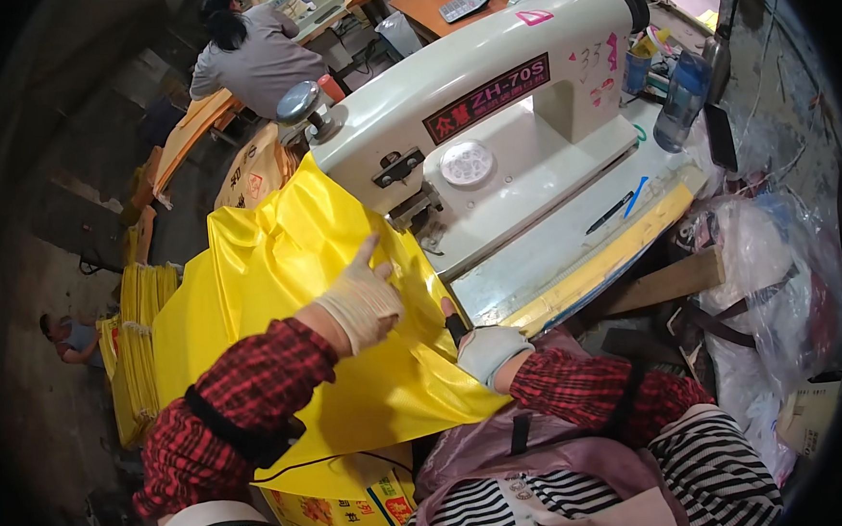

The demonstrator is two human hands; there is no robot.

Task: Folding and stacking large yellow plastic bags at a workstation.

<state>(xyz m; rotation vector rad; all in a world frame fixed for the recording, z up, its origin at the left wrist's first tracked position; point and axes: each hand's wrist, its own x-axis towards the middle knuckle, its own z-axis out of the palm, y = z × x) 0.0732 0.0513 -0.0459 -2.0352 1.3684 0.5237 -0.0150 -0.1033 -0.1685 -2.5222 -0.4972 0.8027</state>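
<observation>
A large sheet of shiny yellow woven sack material [276,262] drapes from under the head of a white sewing machine [487,76] down toward my lap. My left hand [361,305], in a pale glove, lies on top of the material with its index finger stretched toward the needle area [418,210]. Its other fingers look partly bent, with nothing held in them. My right hand [492,348], in a grey-white glove with a black cover on a fingertip, grips the right edge of the yellow sack beside the machine bed. Some of its fingers are hidden.
On the machine table [555,245] lie a black pen [610,213] and a blue strip [637,197]. A water bottle [683,102] and phone [720,137] sit behind. Stacked yellow sacks [137,348] stand left; clear plastic bags [769,280] right. Another person [259,56] sits at the back left.
</observation>
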